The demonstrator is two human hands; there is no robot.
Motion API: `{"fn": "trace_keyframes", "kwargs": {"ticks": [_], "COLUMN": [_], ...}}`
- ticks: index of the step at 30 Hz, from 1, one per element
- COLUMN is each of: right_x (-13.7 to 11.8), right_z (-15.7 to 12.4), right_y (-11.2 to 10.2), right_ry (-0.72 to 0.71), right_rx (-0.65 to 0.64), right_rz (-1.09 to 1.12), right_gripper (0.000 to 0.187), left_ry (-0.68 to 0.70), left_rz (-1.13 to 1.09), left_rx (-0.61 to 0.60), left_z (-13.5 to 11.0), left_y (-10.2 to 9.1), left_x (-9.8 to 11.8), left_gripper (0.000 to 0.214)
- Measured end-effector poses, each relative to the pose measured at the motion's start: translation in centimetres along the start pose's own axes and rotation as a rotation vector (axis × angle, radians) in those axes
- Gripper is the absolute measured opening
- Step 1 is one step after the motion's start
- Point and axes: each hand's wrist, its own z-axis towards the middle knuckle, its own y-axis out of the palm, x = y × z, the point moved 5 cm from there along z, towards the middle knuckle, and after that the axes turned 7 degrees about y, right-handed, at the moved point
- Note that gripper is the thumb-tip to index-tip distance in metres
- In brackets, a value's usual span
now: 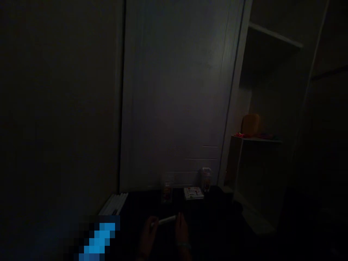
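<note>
A thin white stick-like piece [167,220] is stretched between my two hands over the dark table, slightly higher at its right end. My left hand [149,228] pinches its left end with the fingers closed. At the right end, the fingers of my right hand [181,226] are closed on it too, and a band circles that wrist. The dim light hides what exactly the white piece is. Just beyond my hands lie a white printed box or packet [193,193] and a clear container with reddish contents [166,193].
A second clear container [206,180] stands at the back right against the pale panel [176,90]. Several white strips [113,203] lie at the left. A pixelated bright blue patch [98,241] covers the lower left. Shelves [261,139] at the right bear an orange object [250,124].
</note>
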Motion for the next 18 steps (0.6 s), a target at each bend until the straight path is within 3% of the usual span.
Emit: {"fn": "trace_keyframes", "kwargs": {"ticks": [5,8,18], "right_x": [2.2,2.9,0.9], "right_z": [0.9,1.4,0.6], "right_y": [0.7,0.9,0.2], "right_ry": [0.09,0.088,0.01], "right_rx": [0.045,0.015,-0.107], "right_rz": [0.046,0.052,-0.003], "right_gripper": [0.048,0.052,0.039], "left_ry": [0.056,0.011,0.089], "left_rz": [0.0,-0.023,0.016], "left_rx": [-0.078,-0.026,0.009], "left_z": [0.1,0.2,-0.1], "left_y": [0.5,0.4,0.1], "left_x": [-0.2,-0.6,0.3], "left_gripper": [0.045,0.048,0.039]}}
